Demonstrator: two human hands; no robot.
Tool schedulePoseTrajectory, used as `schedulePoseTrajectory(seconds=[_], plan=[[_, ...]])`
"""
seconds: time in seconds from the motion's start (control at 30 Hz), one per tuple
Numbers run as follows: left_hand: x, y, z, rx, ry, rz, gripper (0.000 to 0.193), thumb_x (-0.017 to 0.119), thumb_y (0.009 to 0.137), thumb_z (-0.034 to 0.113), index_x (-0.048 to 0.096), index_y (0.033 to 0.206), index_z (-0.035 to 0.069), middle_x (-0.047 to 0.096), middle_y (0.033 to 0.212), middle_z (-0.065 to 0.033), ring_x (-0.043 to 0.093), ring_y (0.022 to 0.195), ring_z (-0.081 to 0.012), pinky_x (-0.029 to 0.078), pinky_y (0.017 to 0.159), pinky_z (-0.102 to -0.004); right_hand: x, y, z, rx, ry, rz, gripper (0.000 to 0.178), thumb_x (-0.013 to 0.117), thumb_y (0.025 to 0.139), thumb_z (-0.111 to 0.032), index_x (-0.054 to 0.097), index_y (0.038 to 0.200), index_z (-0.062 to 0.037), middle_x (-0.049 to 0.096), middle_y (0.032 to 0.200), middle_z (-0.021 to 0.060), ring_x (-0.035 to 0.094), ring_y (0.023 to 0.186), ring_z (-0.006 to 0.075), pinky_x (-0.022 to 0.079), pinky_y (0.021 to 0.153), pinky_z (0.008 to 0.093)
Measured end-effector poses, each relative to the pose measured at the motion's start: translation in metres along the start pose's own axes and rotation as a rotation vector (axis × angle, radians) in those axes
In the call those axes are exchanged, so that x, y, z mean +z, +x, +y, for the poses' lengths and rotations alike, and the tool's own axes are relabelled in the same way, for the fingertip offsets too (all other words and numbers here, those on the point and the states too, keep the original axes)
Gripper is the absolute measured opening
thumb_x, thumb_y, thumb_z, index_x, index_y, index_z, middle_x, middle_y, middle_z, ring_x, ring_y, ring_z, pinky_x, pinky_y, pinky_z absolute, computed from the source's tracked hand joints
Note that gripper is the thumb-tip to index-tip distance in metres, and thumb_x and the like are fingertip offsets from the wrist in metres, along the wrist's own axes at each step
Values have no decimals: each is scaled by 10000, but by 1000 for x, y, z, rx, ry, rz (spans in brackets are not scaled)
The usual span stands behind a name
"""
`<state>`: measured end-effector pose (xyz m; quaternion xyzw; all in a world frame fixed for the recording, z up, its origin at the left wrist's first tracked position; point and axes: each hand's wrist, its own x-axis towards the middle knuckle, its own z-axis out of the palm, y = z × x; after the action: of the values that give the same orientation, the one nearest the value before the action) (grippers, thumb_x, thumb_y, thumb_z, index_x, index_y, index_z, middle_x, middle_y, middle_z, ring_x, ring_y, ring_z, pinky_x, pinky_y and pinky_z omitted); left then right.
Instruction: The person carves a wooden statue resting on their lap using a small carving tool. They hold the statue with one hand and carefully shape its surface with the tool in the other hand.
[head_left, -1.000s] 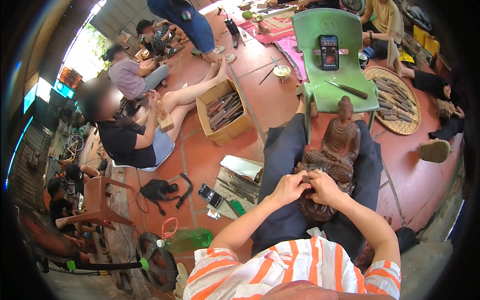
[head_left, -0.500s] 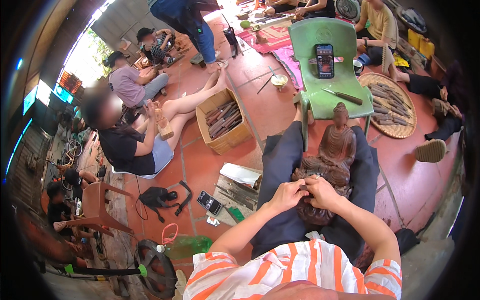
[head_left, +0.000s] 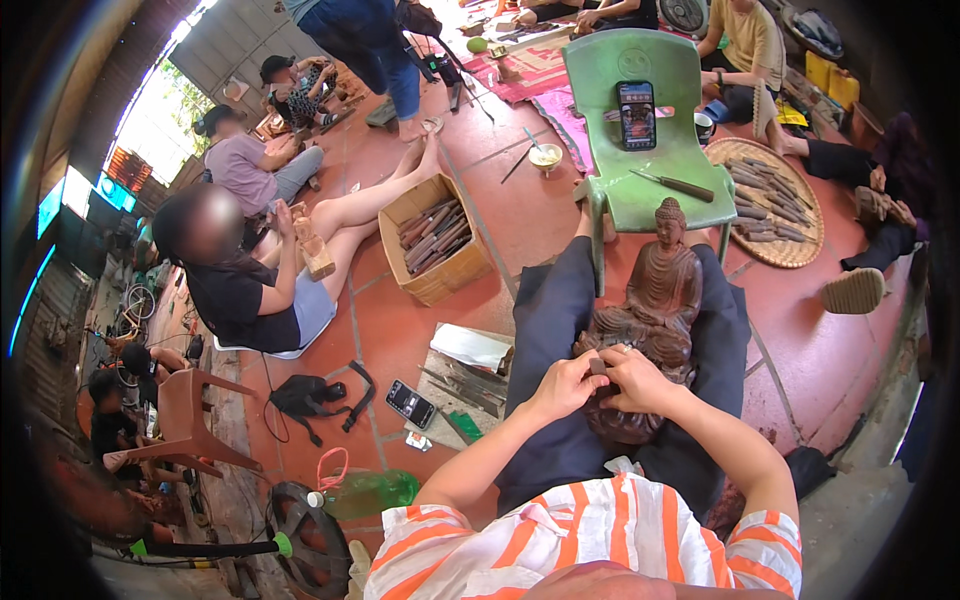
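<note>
1. One small dark piece (head_left: pixel 598 367) pinched in left grip (head_left: pixel 566 386), per my remote feed; right grip (head_left: pixel 640 382) curled against it, whether holding I can't tell;
2. Brown seated statue (head_left: pixel 660 288) between dark-trousered legs (head_left: pixel 545 322), partly behind both grips;
3. Green chair (head_left: pixel 625 207) just beyond; knife (head_left: pixel 685 187) on seat, phone (head_left: pixel 636 115) against backrest.

Fisheye view, daylit, edges bowed.
We record glare at the white slanted upper-left opening (head_left: pixel 160 118), sheen on flat red floor tiles (head_left: pixel 535 222), black corners.
</note>
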<state>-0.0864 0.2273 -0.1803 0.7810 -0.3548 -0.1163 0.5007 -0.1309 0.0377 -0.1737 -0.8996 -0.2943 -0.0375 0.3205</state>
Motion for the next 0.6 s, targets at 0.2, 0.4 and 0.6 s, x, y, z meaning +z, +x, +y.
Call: schedulePoseTrajectory(seconds=[0.2,0.4,0.6], plan=[[-1,3,-6,53,72,24,166,689,866,107,548,896,24,626,682,-148,627,572,-268,465,547,-347,8,2,4,129,-30,-94,447,822,598,-154,702,1011,-32,605,1166,104,551,1093,317,444,928,426],[-1,-1,2,27,-30,10,185,712,849,109,564,916,22,628,684,-123,632,586,-270,471,552,-356,0,1,-2,102,35,-79,411,799,628,-125,699,1014,-24,595,1194,123,539,1127,331,435,955,432],[0,3,16,211,115,173,218,789,759,126,600,794,25,598,714,-95,595,605,-255,461,550,-349,6,0,-2,66,162,155,336,760,675,-68,685,993,8,639,1108,170,604,1050,361,477,914,439]])
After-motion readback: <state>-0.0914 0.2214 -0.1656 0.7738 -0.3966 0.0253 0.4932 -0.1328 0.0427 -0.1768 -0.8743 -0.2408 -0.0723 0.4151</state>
